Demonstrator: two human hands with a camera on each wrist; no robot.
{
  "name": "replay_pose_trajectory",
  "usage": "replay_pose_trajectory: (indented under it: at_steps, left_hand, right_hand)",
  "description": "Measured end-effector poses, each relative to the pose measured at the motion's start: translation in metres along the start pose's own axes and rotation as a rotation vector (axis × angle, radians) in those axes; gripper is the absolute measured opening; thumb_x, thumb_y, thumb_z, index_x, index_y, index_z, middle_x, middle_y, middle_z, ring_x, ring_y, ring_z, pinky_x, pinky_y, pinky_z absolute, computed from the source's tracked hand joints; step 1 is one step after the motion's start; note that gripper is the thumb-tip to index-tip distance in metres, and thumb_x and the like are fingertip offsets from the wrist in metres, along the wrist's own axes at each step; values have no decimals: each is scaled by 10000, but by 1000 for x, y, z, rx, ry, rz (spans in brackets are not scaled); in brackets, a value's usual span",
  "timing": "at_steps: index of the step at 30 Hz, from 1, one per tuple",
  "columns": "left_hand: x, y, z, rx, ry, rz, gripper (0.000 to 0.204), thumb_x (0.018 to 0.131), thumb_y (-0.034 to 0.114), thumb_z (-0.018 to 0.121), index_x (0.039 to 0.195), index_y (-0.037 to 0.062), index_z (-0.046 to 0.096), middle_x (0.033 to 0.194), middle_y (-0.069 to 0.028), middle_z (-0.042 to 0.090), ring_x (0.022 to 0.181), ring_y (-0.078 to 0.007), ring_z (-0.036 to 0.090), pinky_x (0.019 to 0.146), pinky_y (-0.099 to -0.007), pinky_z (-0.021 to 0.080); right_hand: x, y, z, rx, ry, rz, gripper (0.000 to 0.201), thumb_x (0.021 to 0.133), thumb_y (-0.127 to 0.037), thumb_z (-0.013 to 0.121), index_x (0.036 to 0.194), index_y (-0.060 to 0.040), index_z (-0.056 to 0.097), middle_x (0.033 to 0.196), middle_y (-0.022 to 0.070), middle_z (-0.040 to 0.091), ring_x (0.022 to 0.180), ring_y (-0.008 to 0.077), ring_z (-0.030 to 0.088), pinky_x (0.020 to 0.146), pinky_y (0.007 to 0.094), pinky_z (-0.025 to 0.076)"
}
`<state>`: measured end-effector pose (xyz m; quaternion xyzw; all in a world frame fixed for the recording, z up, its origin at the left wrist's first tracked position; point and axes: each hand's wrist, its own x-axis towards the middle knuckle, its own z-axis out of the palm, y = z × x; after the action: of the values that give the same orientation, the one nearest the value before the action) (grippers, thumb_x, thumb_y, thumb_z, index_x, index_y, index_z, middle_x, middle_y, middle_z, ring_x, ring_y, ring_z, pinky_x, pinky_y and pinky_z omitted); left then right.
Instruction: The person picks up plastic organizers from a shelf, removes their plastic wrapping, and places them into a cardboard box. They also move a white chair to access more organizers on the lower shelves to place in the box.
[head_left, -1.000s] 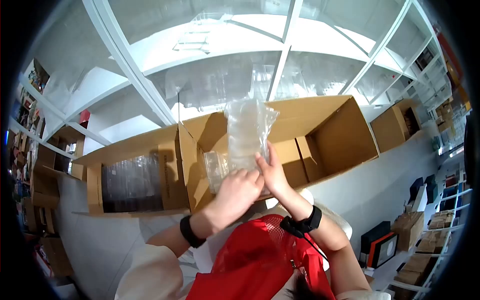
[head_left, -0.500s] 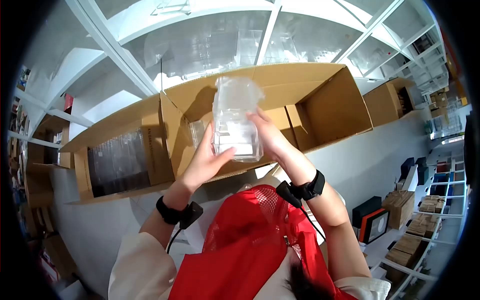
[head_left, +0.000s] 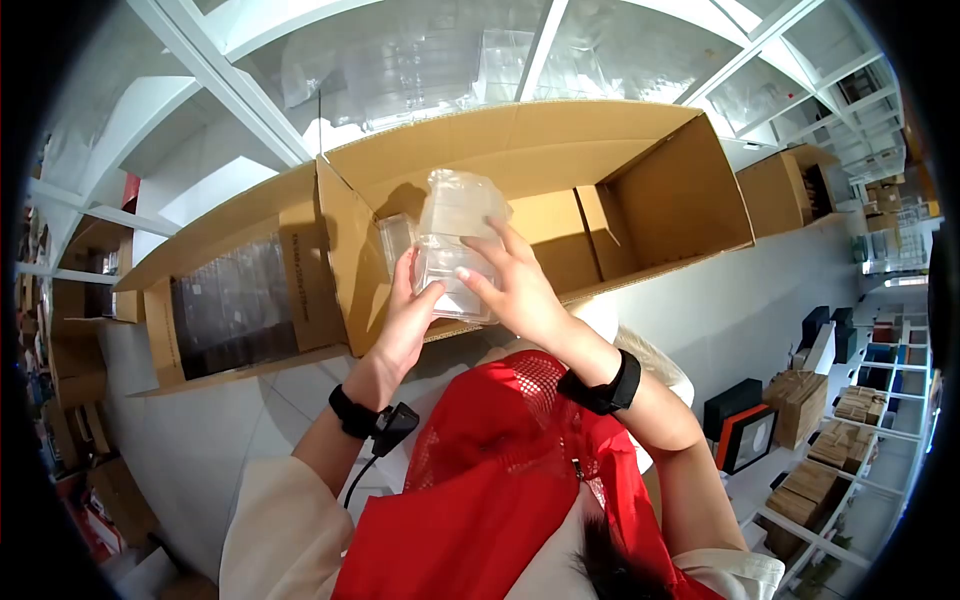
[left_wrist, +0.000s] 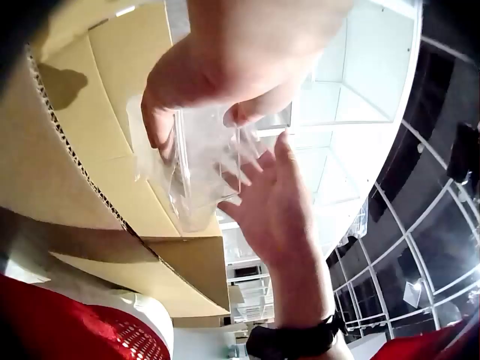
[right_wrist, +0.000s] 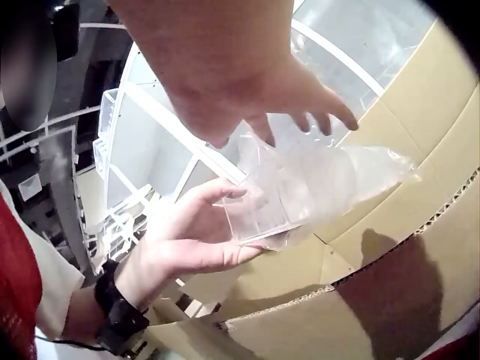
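A clear plastic box [head_left: 452, 292] in a loose transparent bag [head_left: 462, 200] is held up over a large open carton [head_left: 685, 195]. My left hand [head_left: 400, 325] grips the lower left of the box, its thumb across the near face and its fingers along the side. Spread over the right part of the box is my right hand [head_left: 525, 295], its fingertips at the film. The right wrist view shows the bag's crumpled end pointing away from my left hand [right_wrist: 184, 236]. Inside the carton, a second clear box [head_left: 396, 240] stands by the left wall.
Left of the carton, another open carton [head_left: 305, 290] holds a row of clear plastic boxes [head_left: 240, 305]. White-framed shelving [head_left: 535, 50] rises behind. A smaller carton [head_left: 775, 200] sits at the right, and dark boxes [head_left: 735, 405] and brown parcels [head_left: 798, 400] line the right side.
Both hands were together at the bagged box's lower end. The left then moved to its left side and the right to its right side; now the right fingers spread over its face.
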<state>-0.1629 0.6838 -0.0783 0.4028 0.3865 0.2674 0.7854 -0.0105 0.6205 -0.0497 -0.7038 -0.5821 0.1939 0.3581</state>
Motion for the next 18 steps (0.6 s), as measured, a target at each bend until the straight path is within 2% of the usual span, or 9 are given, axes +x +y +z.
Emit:
replay_pose_trajectory:
  at_steps: [1, 2, 5, 6, 8, 10, 11, 13, 18]
  left_hand:
    - [2, -2, -2, 10, -11, 32, 588, 844, 11, 449, 1365, 45, 180, 1344, -107, 322, 1206, -203, 381, 966, -337, 372]
    - [4, -3, -2, 21, -23, 65, 631, 829, 4, 478, 1374, 33, 161, 1371, -110, 293, 1232, -197, 348, 987, -315, 343]
    - [3, 1, 0, 162, -23, 127, 660, 813, -19, 498, 1373, 7, 149, 1384, -130, 271, 1266, -205, 298, 1014, -304, 299]
    - [3, 1, 0, 180, -8, 108, 660, 814, -19, 501, 1373, 9, 152, 1380, -130, 276, 1259, -203, 308, 1009, -304, 304]
    - [2, 2, -1, 216, 24, 70, 658, 817, -19, 506, 1373, 13, 156, 1373, -129, 286, 1245, -200, 327, 999, -302, 316]
    - [-3, 9, 2, 83, 22, -19, 653, 821, -17, 505, 1373, 13, 157, 1362, -130, 300, 1232, -198, 342, 994, -300, 320]
    - [-5, 13, 4, 18, 18, -63, 651, 823, -16, 505, 1373, 13, 157, 1357, -130, 307, 1225, -197, 350, 991, -299, 323]
    - [-8, 15, 8, 70, -19, -19, 644, 825, -17, 502, 1373, 13, 166, 1345, -129, 321, 1213, -191, 362, 988, -294, 326]
    - [-6, 15, 11, 83, -46, 40, 643, 816, -28, 506, 1372, 11, 186, 1359, -136, 313, 1232, -188, 345, 998, -292, 313]
  right_hand:
    - [2, -3, -7, -7, 19, -98, 293, 812, -251, 593, 1042, -71, 611, 1148, 166, 520, 1109, 335, 458, 913, 445, 367]
    - [4, 3, -7, -112, 62, -216, 247, 723, -152, 662, 955, -77, 623, 1015, 95, 574, 976, 285, 536, 844, 408, 417]
    - [3, 9, -7, -43, 50, -239, 202, 712, -104, 661, 910, -77, 627, 897, 50, 598, 841, 257, 581, 749, 382, 462]
    - [4, 5, -8, -17, 199, -382, 199, 696, -64, 653, 894, -71, 630, 824, 40, 603, 742, 233, 593, 660, 335, 488]
    - [5, -4, -18, -65, 242, -525, 242, 650, -38, 666, 890, -50, 630, 845, 58, 611, 746, 241, 599, 635, 329, 492]
    - [5, -3, -25, -191, 255, -659, 304, 615, -42, 663, 917, -43, 631, 859, 65, 617, 744, 219, 603, 600, 315, 495]
    - [6, 2, -24, -235, 230, -665, 300, 623, -51, 657, 922, -45, 632, 868, 65, 615, 746, 217, 603, 603, 314, 496]
    - [8, 12, -19, -321, 179, -678, 293, 640, -70, 645, 932, -48, 633, 887, 66, 613, 749, 213, 603, 608, 313, 497]
    - [10, 9, -16, -376, -35, -506, 249, 736, -157, 612, 944, -21, 619, 915, 85, 588, 791, 236, 593, 672, 333, 494]
